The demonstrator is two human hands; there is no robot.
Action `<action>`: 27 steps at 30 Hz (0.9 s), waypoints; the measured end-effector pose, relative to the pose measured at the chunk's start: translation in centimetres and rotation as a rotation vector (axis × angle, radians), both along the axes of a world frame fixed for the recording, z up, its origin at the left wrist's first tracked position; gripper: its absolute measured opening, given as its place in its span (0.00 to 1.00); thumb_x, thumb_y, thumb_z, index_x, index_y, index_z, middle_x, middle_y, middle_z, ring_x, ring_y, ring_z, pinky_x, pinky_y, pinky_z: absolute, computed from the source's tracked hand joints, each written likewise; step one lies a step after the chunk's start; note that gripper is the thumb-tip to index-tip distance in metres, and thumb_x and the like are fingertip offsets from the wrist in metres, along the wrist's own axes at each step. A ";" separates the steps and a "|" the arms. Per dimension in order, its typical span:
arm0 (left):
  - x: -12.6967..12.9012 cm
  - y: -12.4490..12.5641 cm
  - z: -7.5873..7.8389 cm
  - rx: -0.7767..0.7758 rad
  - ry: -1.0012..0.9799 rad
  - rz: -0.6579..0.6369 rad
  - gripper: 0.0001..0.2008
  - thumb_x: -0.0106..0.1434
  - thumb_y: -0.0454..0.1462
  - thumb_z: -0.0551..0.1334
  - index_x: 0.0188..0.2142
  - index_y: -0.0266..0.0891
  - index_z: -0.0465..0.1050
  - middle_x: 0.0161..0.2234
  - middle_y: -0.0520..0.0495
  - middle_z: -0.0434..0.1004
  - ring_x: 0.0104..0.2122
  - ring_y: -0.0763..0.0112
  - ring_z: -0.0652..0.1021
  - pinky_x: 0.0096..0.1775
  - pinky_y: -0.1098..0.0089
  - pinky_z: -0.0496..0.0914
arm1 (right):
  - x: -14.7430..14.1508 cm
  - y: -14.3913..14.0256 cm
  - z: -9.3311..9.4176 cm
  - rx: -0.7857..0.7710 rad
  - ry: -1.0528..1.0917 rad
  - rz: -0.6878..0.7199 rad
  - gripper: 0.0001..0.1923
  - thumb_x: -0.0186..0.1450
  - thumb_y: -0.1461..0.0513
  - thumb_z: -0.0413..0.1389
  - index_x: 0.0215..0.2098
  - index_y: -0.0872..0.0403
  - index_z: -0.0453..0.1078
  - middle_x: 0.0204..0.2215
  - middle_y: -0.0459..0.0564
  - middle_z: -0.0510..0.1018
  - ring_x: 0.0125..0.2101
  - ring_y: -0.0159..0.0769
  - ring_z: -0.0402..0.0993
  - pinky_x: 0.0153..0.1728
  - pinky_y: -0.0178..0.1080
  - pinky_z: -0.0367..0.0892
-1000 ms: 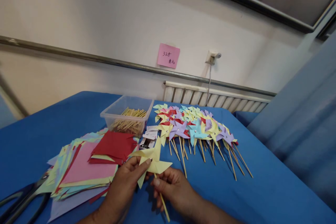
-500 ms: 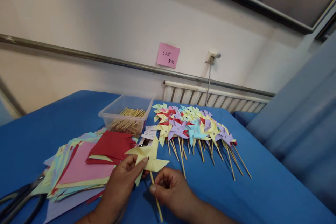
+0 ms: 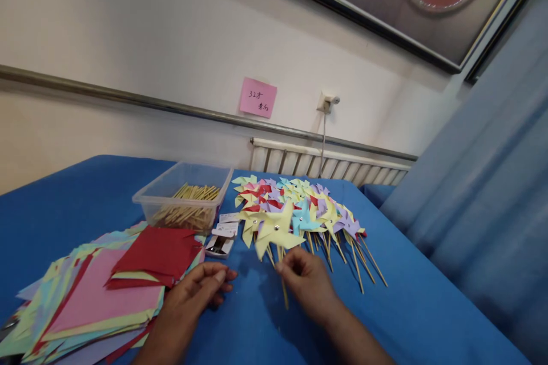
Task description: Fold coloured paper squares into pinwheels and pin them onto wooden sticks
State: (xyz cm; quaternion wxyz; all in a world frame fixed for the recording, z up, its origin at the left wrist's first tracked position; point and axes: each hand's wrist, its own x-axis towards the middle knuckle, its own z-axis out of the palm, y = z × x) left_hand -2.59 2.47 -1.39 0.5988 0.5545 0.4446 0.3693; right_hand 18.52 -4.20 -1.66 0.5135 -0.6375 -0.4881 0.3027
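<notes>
**Yellow pinwheel held up by its stick**

Low in the middle of the frame, the right hand pinches the wooden stick of a yellow pinwheel between thumb and fingertips, with the paper head standing above the knuckles, just in front of the heap of finished pinwheels (yellow, purple, red and blue, sticks fanned toward the lower right). The left hand lies loosely curled and holds nothing, fingertips on the blue tablecloth beside the stack of coloured paper squares at lower left. Behind them, centre left, a clear plastic box holds loose sticks. A pink note sticks to the wall above.
</notes>
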 end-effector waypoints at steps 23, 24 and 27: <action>0.5 0.7 -1.3 -0.072 0.003 -0.054 0.15 0.46 0.47 0.69 0.28 0.40 0.72 0.27 0.45 0.81 0.25 0.67 0.76 0.27 0.70 0.68 | 10.7 -1.1 -2.8 -0.195 -0.401 -0.414 0.14 0.56 0.53 0.55 0.19 0.53 0.67 0.15 0.45 0.70 0.18 0.34 0.65 0.21 0.34 0.52; 0.5 0.6 -1.3 -0.071 0.006 -0.054 0.15 0.46 0.47 0.69 0.28 0.40 0.72 0.27 0.45 0.81 0.25 0.67 0.76 0.27 0.70 0.68 | 10.8 -1.1 -2.8 -0.199 -0.406 -0.413 0.14 0.56 0.54 0.55 0.19 0.53 0.67 0.15 0.45 0.70 0.19 0.34 0.65 0.21 0.34 0.52; 0.5 0.6 -1.1 -0.075 0.019 -0.056 0.15 0.45 0.48 0.69 0.27 0.41 0.72 0.27 0.45 0.81 0.24 0.67 0.76 0.27 0.70 0.68 | 10.7 -1.1 -2.7 -0.205 -0.411 -0.413 0.13 0.56 0.53 0.54 0.20 0.53 0.67 0.16 0.45 0.71 0.19 0.34 0.65 0.21 0.34 0.53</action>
